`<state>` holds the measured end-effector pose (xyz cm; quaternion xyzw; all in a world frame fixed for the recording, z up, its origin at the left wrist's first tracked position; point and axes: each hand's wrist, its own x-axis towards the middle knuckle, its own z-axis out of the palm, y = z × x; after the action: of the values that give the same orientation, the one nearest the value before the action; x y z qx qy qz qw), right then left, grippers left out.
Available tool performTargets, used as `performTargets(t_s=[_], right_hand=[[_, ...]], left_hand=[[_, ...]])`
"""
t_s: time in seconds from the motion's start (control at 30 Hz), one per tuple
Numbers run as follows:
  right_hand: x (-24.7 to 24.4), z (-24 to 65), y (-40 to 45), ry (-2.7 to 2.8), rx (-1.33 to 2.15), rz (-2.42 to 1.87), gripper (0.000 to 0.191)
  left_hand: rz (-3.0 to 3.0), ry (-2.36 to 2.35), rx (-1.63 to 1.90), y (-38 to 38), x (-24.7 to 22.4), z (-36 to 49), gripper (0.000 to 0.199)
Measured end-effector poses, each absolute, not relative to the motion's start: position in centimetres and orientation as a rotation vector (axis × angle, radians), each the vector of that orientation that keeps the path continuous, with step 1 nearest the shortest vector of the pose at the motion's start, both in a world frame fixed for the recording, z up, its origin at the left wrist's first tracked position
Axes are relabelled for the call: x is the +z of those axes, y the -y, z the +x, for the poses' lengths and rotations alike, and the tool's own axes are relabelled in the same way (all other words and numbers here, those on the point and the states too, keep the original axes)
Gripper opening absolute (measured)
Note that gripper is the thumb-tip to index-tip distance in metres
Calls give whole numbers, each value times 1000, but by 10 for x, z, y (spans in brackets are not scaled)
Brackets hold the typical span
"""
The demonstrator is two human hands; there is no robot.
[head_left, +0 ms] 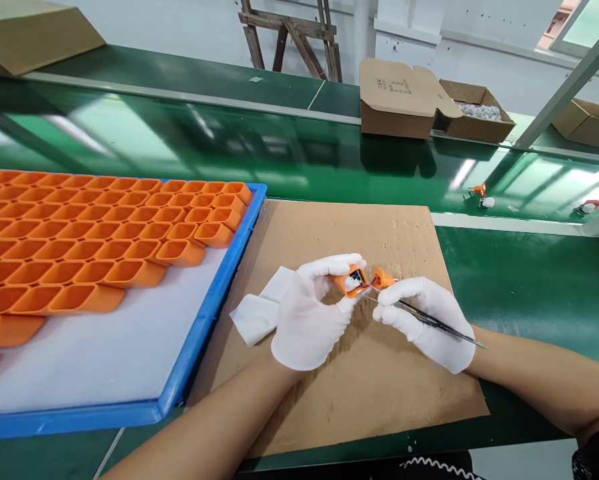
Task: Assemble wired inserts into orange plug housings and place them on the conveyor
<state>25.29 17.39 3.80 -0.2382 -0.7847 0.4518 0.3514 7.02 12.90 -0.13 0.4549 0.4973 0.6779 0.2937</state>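
Note:
Both hands wear white gloves above a brown cardboard sheet (379,393). My left hand (312,317) is closed around a small orange plastic housing (346,283), its open end facing right; something black and white shows inside. Thin wires run from the housing to a smaller orange cap-like piece (382,279) just to its right. In my right hand (424,320) is a pair of dark metal tweezers (432,320), gripped between thumb and fingers. The tweezer tips point at the housing's opening; whether they touch anything inside cannot be made out.
Left of the sheet, a blue-rimmed tray (214,293) holds many orange housings (124,231) in rows. A folded white cloth (257,317) lies beside my left hand. Beyond runs a shiny green belt (289,167) carrying small orange-and-white parts (481,193). Cardboard boxes (397,100) stand behind it.

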Motion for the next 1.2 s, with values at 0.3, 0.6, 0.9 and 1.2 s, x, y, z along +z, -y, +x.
performTargets(t_s=[0.3, 0.6, 0.9, 1.2], right_hand=[[17, 254, -181, 1806, 1125, -288, 17], [25, 255, -182, 2044, 809, -250, 22], [24, 254, -181, 2044, 937, -259, 17], [20, 254, -183, 2030, 833, -276, 17]], left_hand=[[1709, -1327, 1771, -125, -10, 64, 35], [1897, -1462, 1715, -121, -2, 66, 30], [1680, -1418, 1723, -122, -6, 67, 29], [1604, -1440, 1654, -122, -5, 68, 26]])
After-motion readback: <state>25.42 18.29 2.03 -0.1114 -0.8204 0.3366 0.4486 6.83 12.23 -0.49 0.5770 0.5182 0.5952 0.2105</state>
